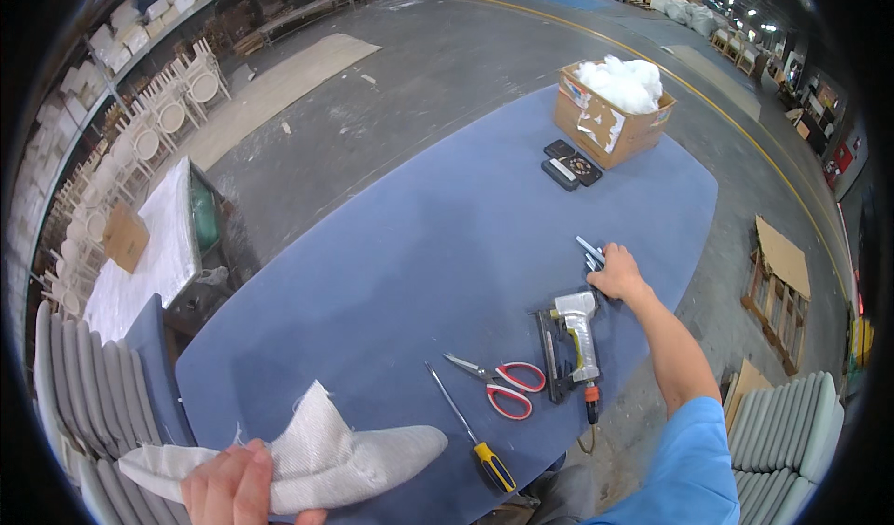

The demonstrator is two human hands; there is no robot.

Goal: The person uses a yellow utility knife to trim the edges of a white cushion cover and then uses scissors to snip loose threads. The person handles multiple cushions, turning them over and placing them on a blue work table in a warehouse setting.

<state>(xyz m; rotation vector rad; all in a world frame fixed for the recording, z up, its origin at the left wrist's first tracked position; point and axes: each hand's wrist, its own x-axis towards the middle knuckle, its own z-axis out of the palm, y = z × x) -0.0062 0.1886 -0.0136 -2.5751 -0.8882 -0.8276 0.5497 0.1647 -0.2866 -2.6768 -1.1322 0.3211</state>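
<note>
A: We're live. From the left, what's on my feed?

B: Low in my view, there's the left hand [231,490], fingers curled over the top, clamped on a pale cloth piece [377,466]. It's at the near left part of the blue table [372,273]; whether it's resting there, I can't make out.

A: And how far along are we?

B: Partway, I'd judge! The right end looks smooth and rounded, so that much seems done. But up comes a flap in the middle, edge frayed, threads loose. That looks like work left over, and I see no fastening on it.

A: Moving right?

B: A screwdriver [493,464], yellow handle toward us. Then red-handled scissors [491,377], then a staple gun [579,327]. No hand on any of those three!

A: Now the right hand?

B: Here it is, the right hand [616,273], just beyond the staple gun, fingers bent and close together over some slim silvery sticks [588,248]. Touching, by the look of it; a real grip, I can't say, because the fingertips are partly hidden. Farther up the table sits a cardboard box [585,126], white stuffing [622,83] piled above its rim.
</note>
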